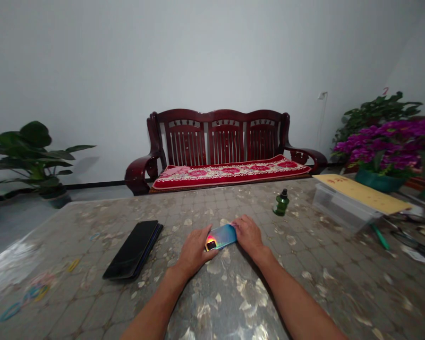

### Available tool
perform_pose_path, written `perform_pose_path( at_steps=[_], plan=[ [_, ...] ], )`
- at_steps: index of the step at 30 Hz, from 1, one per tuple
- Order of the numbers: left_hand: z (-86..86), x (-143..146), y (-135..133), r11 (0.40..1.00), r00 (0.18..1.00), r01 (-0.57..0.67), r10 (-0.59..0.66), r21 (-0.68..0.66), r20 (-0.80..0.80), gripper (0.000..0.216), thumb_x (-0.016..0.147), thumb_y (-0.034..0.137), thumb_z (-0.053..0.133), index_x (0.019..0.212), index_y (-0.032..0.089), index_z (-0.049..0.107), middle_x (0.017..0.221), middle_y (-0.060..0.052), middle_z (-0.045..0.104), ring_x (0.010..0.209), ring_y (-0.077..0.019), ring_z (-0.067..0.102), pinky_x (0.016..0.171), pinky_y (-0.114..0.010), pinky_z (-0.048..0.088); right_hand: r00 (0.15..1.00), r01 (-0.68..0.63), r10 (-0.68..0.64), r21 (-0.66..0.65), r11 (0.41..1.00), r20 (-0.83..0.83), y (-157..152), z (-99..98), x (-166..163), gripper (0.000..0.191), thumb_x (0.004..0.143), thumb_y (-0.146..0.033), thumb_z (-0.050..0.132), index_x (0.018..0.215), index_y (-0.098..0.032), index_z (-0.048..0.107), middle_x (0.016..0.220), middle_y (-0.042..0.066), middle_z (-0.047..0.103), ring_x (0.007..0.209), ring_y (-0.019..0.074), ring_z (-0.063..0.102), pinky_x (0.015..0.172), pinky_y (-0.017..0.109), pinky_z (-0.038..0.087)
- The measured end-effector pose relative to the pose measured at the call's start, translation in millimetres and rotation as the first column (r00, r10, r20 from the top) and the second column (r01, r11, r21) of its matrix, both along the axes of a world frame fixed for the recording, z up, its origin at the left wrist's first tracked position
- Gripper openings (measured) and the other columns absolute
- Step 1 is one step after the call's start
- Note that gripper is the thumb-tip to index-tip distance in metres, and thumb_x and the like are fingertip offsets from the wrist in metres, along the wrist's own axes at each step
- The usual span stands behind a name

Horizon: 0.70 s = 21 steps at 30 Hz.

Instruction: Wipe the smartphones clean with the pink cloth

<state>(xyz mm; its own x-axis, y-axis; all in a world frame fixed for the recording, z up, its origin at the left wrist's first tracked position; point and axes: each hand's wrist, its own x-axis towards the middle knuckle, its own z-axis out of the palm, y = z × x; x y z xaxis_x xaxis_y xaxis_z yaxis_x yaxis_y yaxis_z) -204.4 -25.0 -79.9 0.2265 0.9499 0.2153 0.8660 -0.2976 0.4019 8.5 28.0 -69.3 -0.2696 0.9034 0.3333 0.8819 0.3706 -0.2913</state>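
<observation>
The left hand point(194, 250) was closed around one end of a blue phone point(222, 237), thumb along its near edge; the right hand point(248, 237) gripped the other end, its fingers curled narrow. The phone lay between them, low over the patterned table point(184, 205). Left of the hands rested a flat black device point(131, 250); beyond them, to the right, stood a green bottle point(281, 205), then a clear box point(342, 208) under a yellow envelope point(364, 192). Past the table stood a wooden bench point(187, 141).

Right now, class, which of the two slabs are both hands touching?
The blue phone, between left hand and right hand; the larger black slab lies untouched.
</observation>
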Motion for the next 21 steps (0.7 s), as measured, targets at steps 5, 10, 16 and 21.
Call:
perform_pose_path(
  at_steps=[5, 10, 16, 21],
  plan=[
    [-3.7, 0, 1, 1.000, 1.000, -0.002, 0.001, 0.023, 0.015, 0.068, 0.078, 0.033, 0.071, 0.140, 0.015, 0.048, 0.124, -0.016, 0.065, 0.114, -0.0321, 0.059, 0.100, -0.045, 0.044, 0.968, -0.252, 0.252, -0.017, 0.967, -0.013, -18, 1.3, -19, 0.025, 0.095, -0.018, 0.052, 0.100, -0.027, 0.075, 0.096, 0.003, 0.068, 0.095, 0.0167, 0.059, 0.083, 0.024, 0.041],
    [-2.5, 0, 1, 0.999, 0.999, -0.003, 0.001, 0.039, 0.051, 0.068, 0.075, 0.035, 0.073, 0.136, 0.015, 0.052, 0.125, -0.015, 0.065, 0.114, -0.0331, 0.059, 0.100, -0.046, 0.045, 1.000, -0.013, 0.013, 0.002, 1.000, -0.002, 3, -0.5, 8, 0.025, 0.096, -0.020, 0.050, 0.096, -0.023, 0.076, 0.096, 0.008, 0.069, 0.096, 0.0205, 0.060, 0.083, 0.027, 0.042],
    [-5.0, -1, 2, 0.999, 0.996, -0.015, 0.011, 0.045, 0.086, 0.067, 0.072, 0.032, 0.073, 0.134, 0.017, 0.054, 0.124, -0.014, 0.066, 0.113, -0.0328, 0.060, 0.099, -0.046, 0.046, 0.992, 0.051, -0.055, -0.037, 0.998, -0.118, 22, -2.9, 33, 0.024, 0.097, -0.025, 0.051, 0.098, -0.023, 0.075, 0.096, 0.006, 0.069, 0.096, 0.0189, 0.061, 0.083, 0.025, 0.043],
    [-5.4, -1, 2, 0.998, 0.989, -0.010, 0.000, 0.065, 0.150, 0.067, 0.070, 0.031, 0.074, 0.132, 0.019, 0.055, 0.123, -0.014, 0.067, 0.112, -0.0333, 0.061, 0.098, -0.047, 0.047, 0.998, 0.001, -0.001, 0.000, 1.000, -0.069, 15, -2.4, 18, 0.024, 0.098, -0.023, 0.051, 0.097, -0.023, 0.075, 0.097, 0.006, 0.068, 0.096, 0.0193, 0.060, 0.083, 0.026, 0.041]
  ],
)
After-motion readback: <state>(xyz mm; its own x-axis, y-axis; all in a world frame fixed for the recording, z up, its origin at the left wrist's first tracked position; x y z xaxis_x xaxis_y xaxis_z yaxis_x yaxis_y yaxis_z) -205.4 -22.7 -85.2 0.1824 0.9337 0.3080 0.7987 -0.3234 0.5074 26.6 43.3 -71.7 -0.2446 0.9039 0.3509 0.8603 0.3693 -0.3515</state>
